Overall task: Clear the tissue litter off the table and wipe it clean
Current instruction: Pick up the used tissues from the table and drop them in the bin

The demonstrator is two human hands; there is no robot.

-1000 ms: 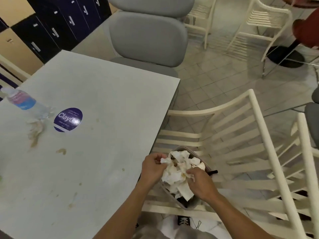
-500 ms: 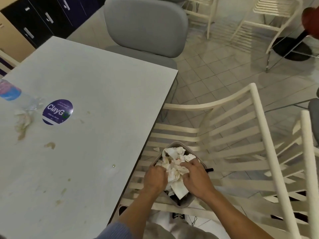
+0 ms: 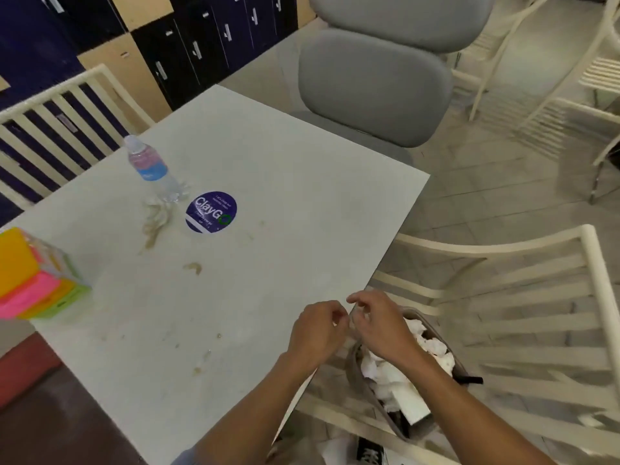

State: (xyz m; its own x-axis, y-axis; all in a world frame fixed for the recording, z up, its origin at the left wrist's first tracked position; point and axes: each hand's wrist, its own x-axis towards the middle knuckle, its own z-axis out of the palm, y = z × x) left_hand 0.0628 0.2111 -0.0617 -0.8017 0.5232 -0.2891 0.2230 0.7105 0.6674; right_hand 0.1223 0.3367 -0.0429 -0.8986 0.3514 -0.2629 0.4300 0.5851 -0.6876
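A small grey bin [image 3: 355, 367] sits on the seat of a cream slatted chair beside the table, stuffed with crumpled white tissues [image 3: 389, 374]. My left hand [image 3: 317, 332] hovers over the table's right edge with fingers loosely curled and nothing in it. My right hand [image 3: 380, 325] is just above the bin, fingers apart, also holding nothing. The pale table [image 3: 302, 196] carries brown smears and crumbs. One soiled tissue [image 3: 157, 218] lies on it next to a water bottle [image 3: 151, 169].
A round blue ClayGo sticker [image 3: 211, 212] is stuck near the table's middle. A bright yellow, pink and green tissue box [image 3: 32, 280] stands at the left edge. The cream slatted chair [image 3: 523, 297] is on the right, a grey padded chair [image 3: 372, 85] behind the table.
Both hands have let go of the tissues pressed into the bin and lifted up toward the table edge. The view has swung left, bringing the bottle and the coloured box into sight.
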